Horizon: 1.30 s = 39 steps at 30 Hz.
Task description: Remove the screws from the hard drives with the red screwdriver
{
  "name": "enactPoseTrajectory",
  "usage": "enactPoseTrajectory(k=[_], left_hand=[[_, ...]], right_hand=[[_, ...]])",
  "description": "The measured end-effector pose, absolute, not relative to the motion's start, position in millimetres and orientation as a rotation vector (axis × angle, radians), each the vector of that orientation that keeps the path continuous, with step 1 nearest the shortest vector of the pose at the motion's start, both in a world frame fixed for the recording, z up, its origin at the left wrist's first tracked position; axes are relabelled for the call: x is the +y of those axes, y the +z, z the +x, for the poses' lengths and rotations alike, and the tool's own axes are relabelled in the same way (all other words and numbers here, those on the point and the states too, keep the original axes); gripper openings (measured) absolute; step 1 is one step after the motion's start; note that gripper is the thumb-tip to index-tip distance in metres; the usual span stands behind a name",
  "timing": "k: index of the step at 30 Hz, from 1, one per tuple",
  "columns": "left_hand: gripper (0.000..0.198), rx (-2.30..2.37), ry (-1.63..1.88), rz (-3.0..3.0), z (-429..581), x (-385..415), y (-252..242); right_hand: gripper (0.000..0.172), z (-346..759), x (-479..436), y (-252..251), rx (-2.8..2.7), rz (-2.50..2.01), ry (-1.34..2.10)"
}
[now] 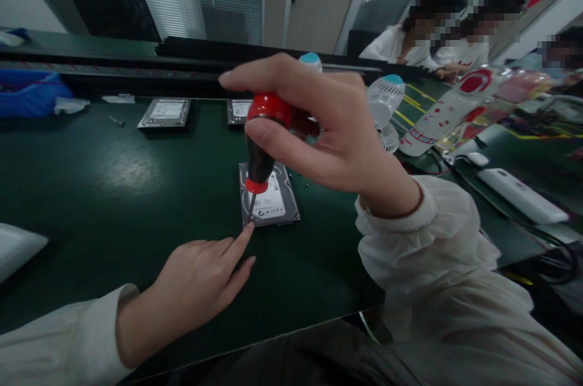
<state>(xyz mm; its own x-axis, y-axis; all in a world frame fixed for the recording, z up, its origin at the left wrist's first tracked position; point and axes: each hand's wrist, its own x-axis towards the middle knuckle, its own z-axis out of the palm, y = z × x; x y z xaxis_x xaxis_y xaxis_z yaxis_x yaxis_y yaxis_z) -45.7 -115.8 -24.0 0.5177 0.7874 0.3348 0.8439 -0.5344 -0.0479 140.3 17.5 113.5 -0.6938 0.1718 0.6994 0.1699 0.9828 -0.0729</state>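
My right hand (332, 125) grips a screwdriver (260, 158) with a red and black handle, thumb and fingers around its upper end. The shaft points down at the near left corner of a hard drive (273, 201), which lies label up on the green table. My left hand (204, 274) reaches in from the lower left. Its index finger is stretched out, with the tip at that same corner beside the screwdriver's point; the thumb stands apart. Whether a screw sits under the tip cannot be made out. Tiny dark bits (306, 184) lie right of the drive.
Two more hard drives, one at left (164, 113) and one partly hidden (237, 111), lie toward the back. A blue bag (31, 93) is far left. A small white fan (385, 101), a bottle (444, 113) and a power strip (523, 195) stand right. People sit beyond.
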Motion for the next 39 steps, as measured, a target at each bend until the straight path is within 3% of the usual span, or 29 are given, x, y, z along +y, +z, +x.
enactPoseTrajectory(k=[3, 13, 19, 33, 39], left_hand=[[0.043, -1.394, -0.416, -2.553, -47, -117, -25], [0.042, -1.424, -0.376, -2.554, -46, -116, -25], [0.043, -1.429, -0.385, -2.562, -46, -117, -23], [0.043, -1.487, -0.330, -2.602, -46, -117, -26], [0.043, -1.490, -0.340, -2.617, -45, -117, -24]], right_hand=[[0.056, 145, 19, 117, -2.387, -0.255, -0.020], [0.046, 153, 27, 122, -2.398, -0.341, -0.064], [0.052, 152, 24, 119, -2.492, -0.250, -0.009], [0.043, 146, 21, 118, -2.417, -0.178, -0.024], [0.047, 148, 19, 121, -2.481, -0.144, 0.069]])
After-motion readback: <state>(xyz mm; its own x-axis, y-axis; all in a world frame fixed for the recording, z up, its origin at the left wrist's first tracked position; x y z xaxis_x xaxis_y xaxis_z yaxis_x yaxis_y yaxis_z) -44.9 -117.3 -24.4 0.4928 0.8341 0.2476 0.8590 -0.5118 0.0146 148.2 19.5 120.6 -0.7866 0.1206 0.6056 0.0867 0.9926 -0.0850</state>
